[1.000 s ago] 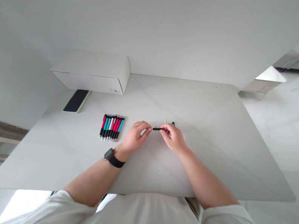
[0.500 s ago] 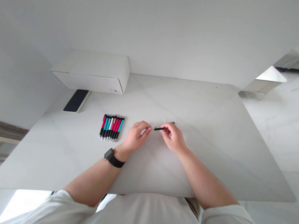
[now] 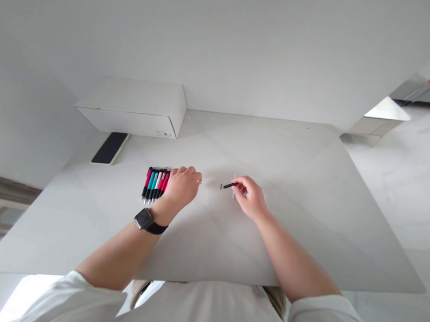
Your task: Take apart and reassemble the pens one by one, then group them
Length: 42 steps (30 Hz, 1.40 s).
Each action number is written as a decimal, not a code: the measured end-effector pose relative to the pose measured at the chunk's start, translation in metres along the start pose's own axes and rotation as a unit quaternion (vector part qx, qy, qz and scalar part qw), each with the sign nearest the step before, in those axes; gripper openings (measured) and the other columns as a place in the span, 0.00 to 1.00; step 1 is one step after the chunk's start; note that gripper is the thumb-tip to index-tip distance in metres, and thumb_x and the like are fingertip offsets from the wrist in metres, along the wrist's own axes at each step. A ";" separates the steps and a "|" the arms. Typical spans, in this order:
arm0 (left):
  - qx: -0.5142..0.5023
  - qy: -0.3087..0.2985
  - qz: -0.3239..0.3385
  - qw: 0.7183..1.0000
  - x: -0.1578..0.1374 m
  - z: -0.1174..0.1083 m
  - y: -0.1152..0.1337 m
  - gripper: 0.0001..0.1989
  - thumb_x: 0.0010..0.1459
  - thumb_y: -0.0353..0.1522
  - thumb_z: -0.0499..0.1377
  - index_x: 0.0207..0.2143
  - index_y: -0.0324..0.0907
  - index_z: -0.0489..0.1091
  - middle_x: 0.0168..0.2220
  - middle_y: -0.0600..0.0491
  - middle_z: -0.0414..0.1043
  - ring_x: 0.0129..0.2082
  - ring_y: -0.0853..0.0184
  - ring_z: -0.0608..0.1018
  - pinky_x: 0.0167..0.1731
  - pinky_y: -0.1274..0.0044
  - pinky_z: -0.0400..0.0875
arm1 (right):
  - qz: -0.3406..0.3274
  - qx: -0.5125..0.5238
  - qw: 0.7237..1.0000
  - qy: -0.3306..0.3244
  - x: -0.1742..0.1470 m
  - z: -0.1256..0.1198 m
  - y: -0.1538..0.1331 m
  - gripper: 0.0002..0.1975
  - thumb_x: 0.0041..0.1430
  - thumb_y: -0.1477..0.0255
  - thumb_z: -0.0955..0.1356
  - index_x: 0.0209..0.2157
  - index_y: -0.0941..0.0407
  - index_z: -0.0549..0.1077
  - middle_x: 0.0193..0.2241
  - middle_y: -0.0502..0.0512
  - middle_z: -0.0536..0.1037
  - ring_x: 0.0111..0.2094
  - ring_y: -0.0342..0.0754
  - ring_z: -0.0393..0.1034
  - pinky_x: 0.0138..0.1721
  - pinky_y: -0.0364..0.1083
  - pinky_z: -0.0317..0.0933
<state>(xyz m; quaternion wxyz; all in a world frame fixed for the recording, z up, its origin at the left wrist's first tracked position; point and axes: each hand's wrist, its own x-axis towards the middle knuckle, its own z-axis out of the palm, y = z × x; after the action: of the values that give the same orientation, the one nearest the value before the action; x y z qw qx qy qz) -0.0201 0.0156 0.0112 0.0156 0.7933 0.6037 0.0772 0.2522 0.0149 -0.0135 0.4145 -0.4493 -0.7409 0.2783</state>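
My right hand (image 3: 250,197) pinches a black pen part (image 3: 230,185) between thumb and fingers, its end pointing left. A bit of teal shows within the same hand. Just left of that end, a small spring (image 3: 221,187) lies on the table, and a thin pale rod, like a refill (image 3: 233,194), is partly covered by the fingers. My left hand (image 3: 184,184), back upward and fingers curled, is at the right end of a row of pens (image 3: 156,185), hiding some of them. A tiny light-coloured thing shows at its fingertips, too small to name.
The white table (image 3: 314,210) stands against a wall. At the back left is a long white box (image 3: 133,106), with a dark-screened phone (image 3: 110,148) in front of it. A black watch (image 3: 144,218) is on my left wrist.
My left hand has moved left, from beside the black pen part to the pens, and turned back upward. My right hand has stayed nearly in place; the spring now shows on the table.
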 end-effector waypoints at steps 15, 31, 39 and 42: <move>-0.063 0.082 0.054 0.993 0.003 0.008 -0.007 0.09 0.61 0.36 0.65 0.45 0.47 0.76 0.41 0.44 0.74 0.43 0.51 0.76 0.46 0.60 0.68 | 0.016 0.007 0.999 -0.039 0.001 -0.004 0.006 0.10 0.70 0.70 0.65 0.48 0.50 0.77 0.43 0.55 0.79 0.40 0.48 0.75 0.42 0.47 0.70; -0.309 0.167 -0.043 0.935 -0.030 0.017 -0.013 0.18 0.66 0.31 0.59 0.58 0.47 0.69 0.54 0.46 0.69 0.37 0.67 0.76 0.37 0.72 0.76 | 0.028 -0.071 0.965 -0.249 0.061 0.014 -0.013 0.09 0.62 0.75 0.71 0.43 0.49 0.79 0.39 0.50 0.82 0.35 0.45 0.74 0.38 0.44 0.64; -0.334 0.160 -0.038 0.928 -0.030 0.020 -0.012 0.19 0.66 0.31 0.59 0.59 0.48 0.68 0.54 0.47 0.69 0.38 0.68 0.77 0.36 0.73 0.76 | 0.060 -0.170 0.936 -0.301 0.099 0.043 0.000 0.07 0.58 0.75 0.73 0.36 0.49 0.80 0.38 0.52 0.84 0.38 0.50 0.77 0.37 0.46 0.63; -0.339 0.161 -0.035 0.926 -0.030 0.020 -0.013 0.19 0.66 0.30 0.59 0.59 0.48 0.68 0.54 0.47 0.69 0.38 0.68 0.77 0.35 0.74 0.76 | 0.059 -0.191 0.932 -0.301 0.105 0.049 0.003 0.07 0.57 0.76 0.74 0.36 0.49 0.80 0.39 0.53 0.84 0.38 0.51 0.77 0.36 0.47 0.64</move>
<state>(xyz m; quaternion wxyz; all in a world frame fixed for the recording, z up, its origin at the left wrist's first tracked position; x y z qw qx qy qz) -0.0374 -0.0080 -0.0135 0.1888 0.6963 0.5630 0.4032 0.1844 0.1082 -0.0022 0.0606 -0.4581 -0.8423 0.2776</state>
